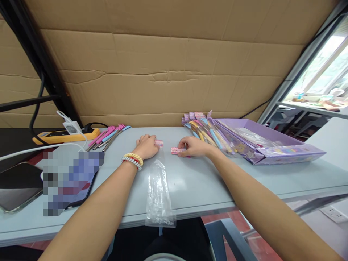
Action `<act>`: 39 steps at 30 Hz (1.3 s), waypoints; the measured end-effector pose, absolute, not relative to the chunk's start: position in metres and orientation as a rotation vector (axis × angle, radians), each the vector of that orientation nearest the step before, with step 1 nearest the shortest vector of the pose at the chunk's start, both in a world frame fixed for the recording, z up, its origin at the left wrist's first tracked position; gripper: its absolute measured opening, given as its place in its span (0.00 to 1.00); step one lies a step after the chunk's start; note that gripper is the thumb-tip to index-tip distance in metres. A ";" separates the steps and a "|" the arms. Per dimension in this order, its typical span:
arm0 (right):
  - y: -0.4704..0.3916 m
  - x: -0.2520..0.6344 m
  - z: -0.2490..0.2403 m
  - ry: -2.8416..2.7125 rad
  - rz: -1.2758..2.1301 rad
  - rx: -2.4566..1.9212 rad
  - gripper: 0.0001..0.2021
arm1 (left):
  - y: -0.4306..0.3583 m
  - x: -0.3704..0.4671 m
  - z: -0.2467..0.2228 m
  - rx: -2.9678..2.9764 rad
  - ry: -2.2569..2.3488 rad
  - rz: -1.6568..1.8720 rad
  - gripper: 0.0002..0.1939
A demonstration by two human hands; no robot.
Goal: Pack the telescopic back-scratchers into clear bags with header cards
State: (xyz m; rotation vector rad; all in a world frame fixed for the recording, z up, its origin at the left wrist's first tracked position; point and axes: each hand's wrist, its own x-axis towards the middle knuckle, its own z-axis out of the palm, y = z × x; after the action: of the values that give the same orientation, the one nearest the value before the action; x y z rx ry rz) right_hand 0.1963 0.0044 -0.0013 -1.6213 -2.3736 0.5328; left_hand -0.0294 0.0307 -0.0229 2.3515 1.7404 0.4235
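Note:
A clear plastic bag (159, 195) lies lengthwise on the grey table, its lower end hanging over the front edge. At its upper end is a pink printed label (160, 144), and my left hand (146, 146) rests there with its fingers bent over the label's left side. To the right, my right hand (193, 146) pinches a small pink printed card (177, 150) between thumb and fingers, close to the tabletop. Behind my right hand lie several clear packets (208, 132) with pink labels, holding yellow, blue and pink sticks.
Pink and blue-ended metal sticks (107, 137) lie at the back left, by a yellow power strip (65, 136). Two phones, one dark (21, 185), rest at the left. A purple box (288, 154) with plastic bags stands right. Cardboard (168, 79) stands behind.

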 end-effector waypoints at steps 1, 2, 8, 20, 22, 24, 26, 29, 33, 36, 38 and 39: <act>0.004 0.197 -0.002 -2.370 0.531 -1.631 0.13 | 0.031 -0.029 -0.022 2.323 1.723 0.491 0.27; 0.005 0.197 -0.002 -2.366 0.519 -1.639 0.12 | 0.031 -0.029 -0.021 2.287 1.694 0.574 0.28; 0.009 0.200 -0.006 -2.317 0.283 -1.715 0.11 | 0.025 -0.027 -0.010 1.881 1.392 0.949 0.26; -0.003 0.189 -0.001 -2.184 0.321 -1.097 0.17 | 0.009 -0.010 -0.008 1.789 1.177 0.948 0.18; -0.003 0.188 -0.001 -2.178 0.318 -1.115 0.16 | 0.009 -0.010 -0.008 1.795 1.142 0.933 0.19; -0.002 0.188 -0.002 -2.165 0.285 -1.141 0.17 | 0.007 -0.010 -0.008 1.795 1.114 0.918 0.19; -0.001 0.187 -0.002 -2.165 0.272 -1.146 0.18 | 0.006 -0.009 -0.007 1.800 1.110 0.919 0.18; 0.000 0.187 -0.003 -2.170 0.269 -1.134 0.15 | 0.005 -0.008 -0.007 1.779 1.094 0.930 0.18; -0.001 0.186 -0.003 -2.187 0.240 -1.148 0.09 | 0.005 -0.008 -0.007 1.716 1.049 0.931 0.17; -0.002 0.184 -0.001 -2.174 0.223 -1.184 0.08 | 0.004 -0.007 -0.007 1.699 1.039 0.919 0.17; -0.002 0.184 0.000 -2.146 0.208 -1.213 0.08 | 0.005 -0.006 -0.008 1.703 1.035 0.920 0.17; -0.002 0.184 0.000 -2.133 0.206 -1.226 0.08 | 0.005 -0.006 -0.009 1.712 1.023 0.930 0.17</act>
State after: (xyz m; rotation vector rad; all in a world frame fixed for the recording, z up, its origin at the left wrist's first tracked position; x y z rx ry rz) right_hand 0.1836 -0.0025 0.0004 -1.2262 -2.1326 0.2059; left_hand -0.0062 0.0048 -0.0089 1.7116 1.0227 0.9299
